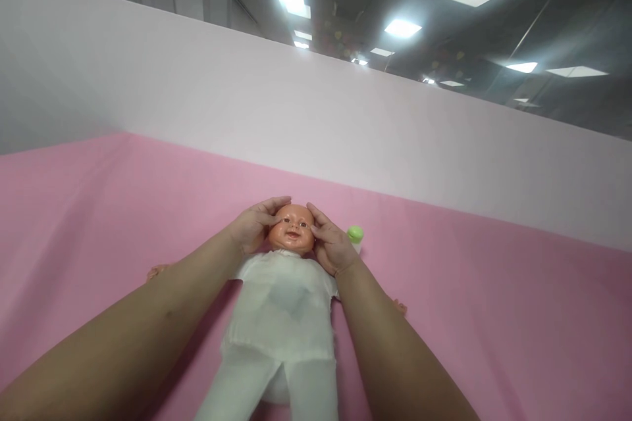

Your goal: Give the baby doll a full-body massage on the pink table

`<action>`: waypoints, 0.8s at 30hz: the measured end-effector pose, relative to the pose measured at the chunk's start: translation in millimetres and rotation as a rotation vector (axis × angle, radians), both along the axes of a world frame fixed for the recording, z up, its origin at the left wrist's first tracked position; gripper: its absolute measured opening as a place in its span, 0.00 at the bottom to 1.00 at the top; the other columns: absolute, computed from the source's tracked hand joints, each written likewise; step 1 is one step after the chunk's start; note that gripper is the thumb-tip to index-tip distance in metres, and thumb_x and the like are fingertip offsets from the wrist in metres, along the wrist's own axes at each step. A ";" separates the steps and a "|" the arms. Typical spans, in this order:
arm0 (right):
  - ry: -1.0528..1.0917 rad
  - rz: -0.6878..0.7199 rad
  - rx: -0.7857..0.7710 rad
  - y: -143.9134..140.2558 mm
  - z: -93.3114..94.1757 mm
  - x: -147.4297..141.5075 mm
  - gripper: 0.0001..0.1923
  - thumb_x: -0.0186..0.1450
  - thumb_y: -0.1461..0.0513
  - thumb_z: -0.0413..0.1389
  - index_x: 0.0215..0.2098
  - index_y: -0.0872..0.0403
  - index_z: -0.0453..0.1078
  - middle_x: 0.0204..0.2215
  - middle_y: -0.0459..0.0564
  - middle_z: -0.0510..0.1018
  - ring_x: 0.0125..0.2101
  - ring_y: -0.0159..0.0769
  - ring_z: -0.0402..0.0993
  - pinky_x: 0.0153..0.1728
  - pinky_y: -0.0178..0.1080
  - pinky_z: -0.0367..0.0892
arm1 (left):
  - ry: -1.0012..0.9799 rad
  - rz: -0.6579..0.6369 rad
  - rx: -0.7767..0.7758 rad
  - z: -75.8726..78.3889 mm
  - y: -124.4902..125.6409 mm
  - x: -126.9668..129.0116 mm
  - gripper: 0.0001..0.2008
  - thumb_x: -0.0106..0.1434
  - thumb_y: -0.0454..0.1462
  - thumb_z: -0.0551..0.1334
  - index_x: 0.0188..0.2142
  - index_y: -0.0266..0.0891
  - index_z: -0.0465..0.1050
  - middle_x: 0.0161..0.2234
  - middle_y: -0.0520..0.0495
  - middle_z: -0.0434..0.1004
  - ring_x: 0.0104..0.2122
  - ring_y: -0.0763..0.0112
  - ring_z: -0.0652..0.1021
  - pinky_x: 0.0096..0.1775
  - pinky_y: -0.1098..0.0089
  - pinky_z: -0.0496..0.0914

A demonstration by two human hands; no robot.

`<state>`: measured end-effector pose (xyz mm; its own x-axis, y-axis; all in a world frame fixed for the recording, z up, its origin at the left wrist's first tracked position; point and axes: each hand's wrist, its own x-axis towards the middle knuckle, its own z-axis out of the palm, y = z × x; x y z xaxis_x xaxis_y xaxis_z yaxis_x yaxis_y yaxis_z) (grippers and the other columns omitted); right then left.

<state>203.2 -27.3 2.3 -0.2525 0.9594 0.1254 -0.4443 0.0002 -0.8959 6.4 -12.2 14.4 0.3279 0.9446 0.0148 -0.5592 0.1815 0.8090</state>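
Observation:
A baby doll in white clothes lies on its back on a pink cloth, head pointing away from me. My left hand cups the left side of the doll's head, thumb lying across the forehead. My right hand presses against the right side of the head, fingers at the temple. Both forearms cover the doll's arms; only the doll's small hands peek out at either side.
A small white bottle with a green cap stands just right of my right hand. A pale pink wall panel rises behind the cloth. Ceiling lights show above it.

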 end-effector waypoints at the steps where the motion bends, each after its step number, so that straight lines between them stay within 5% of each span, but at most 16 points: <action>1: -0.021 -0.005 0.001 -0.6 0.5 -1.2 0.35 0.55 0.57 0.70 0.60 0.45 0.70 0.63 0.50 0.72 0.62 0.48 0.68 0.65 0.55 0.61 | 0.020 0.006 0.002 0.1 -0.5 2.2 0.27 0.52 0.29 0.71 0.53 0.39 0.75 0.48 0.38 0.80 0.43 0.55 0.82 0.45 0.56 0.78; 11: -0.339 -0.140 0.110 2.3 1.8 -8.1 0.33 0.57 0.51 0.69 0.58 0.46 0.65 0.52 0.49 0.76 0.52 0.46 0.74 0.56 0.51 0.70 | 0.268 0.023 0.094 -4.0 1.4 14.1 0.32 0.53 0.36 0.73 0.57 0.43 0.68 0.47 0.41 0.77 0.39 0.58 0.82 0.41 0.61 0.78; 24: -0.312 -0.263 0.118 8.8 -2.6 -13.2 0.27 0.59 0.49 0.67 0.52 0.47 0.69 0.50 0.49 0.77 0.53 0.44 0.72 0.57 0.49 0.67 | 0.255 0.061 0.108 -4.3 0.5 19.9 0.26 0.57 0.40 0.72 0.54 0.43 0.70 0.43 0.46 0.79 0.37 0.64 0.81 0.40 0.66 0.76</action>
<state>190.0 -18.4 -0.3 -0.0442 0.9799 0.1945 -0.1228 0.1878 -0.9745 26.3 -11.6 10.1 0.2770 0.9600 0.0409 -0.3421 0.0588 0.9378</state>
